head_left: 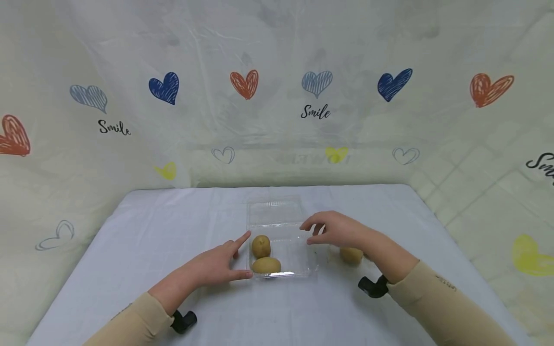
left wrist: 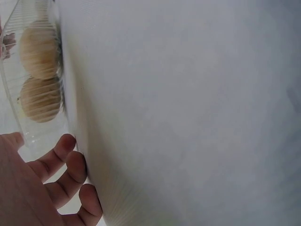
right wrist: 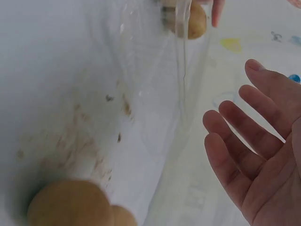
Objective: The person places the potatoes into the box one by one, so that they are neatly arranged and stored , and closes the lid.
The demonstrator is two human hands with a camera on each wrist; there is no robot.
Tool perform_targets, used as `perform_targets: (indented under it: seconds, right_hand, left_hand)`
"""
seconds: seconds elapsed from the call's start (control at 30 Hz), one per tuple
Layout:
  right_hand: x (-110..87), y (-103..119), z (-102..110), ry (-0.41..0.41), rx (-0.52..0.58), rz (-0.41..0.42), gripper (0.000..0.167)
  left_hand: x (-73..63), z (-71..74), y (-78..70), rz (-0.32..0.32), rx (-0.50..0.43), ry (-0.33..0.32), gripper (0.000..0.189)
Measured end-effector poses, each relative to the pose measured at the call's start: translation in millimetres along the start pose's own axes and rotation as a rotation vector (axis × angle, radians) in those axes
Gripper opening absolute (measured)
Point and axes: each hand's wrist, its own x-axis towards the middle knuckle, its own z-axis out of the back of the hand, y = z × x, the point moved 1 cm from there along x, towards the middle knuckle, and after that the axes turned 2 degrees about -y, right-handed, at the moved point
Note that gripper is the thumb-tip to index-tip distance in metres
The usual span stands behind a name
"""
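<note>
A clear plastic clamshell box (head_left: 294, 252) lies with its lid (head_left: 274, 211) folded back, away from me. Two potatoes, one roundish (head_left: 261, 246) and one oval (head_left: 266, 265), sit at its left side. My left hand (head_left: 216, 264) is at the box's left edge, index finger and thumb extended along it. In the left wrist view the other fingers (left wrist: 66, 146) are bent loosely near the cloth and hold nothing. Over the box's right edge hovers my right hand (head_left: 339, 229), empty, with relaxed, spread fingers. Below that hand, outside the box, lies another potato (head_left: 351, 256).
A white cloth (head_left: 173, 230) covers the table. The right wrist view shows two potatoes close together, the nearer one (right wrist: 70, 205) larger, and brown dirt specks (right wrist: 70, 150) on the cloth. Behind the table hangs a pale sheet (head_left: 277, 129) printed with hearts.
</note>
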Motion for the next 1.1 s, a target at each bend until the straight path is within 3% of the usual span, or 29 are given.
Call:
perform_targets:
  seconds: [0.37, 0.63, 1.1]
  right_hand:
    - [-34.3, -38.7, 12.6, -0.035, -0.052, -0.149, 0.031]
    - [-58.0, -59.0, 19.7, -0.018, -0.122, -0.128, 0.028]
    - [-63.1, -64.4, 16.0, 0.082, -0.21, -0.173, 0.048]
  left_hand:
    - [-0.8, 1.4, -1.2, -0.001, -0.012, 0.007, 0.106]
    - [-0.7, 1.3, -0.8, 0.008, -0.018, 0.01, 0.106]
    - [0.6, 0.0, 0.1, 0.012, -0.013, 0.014, 0.106]
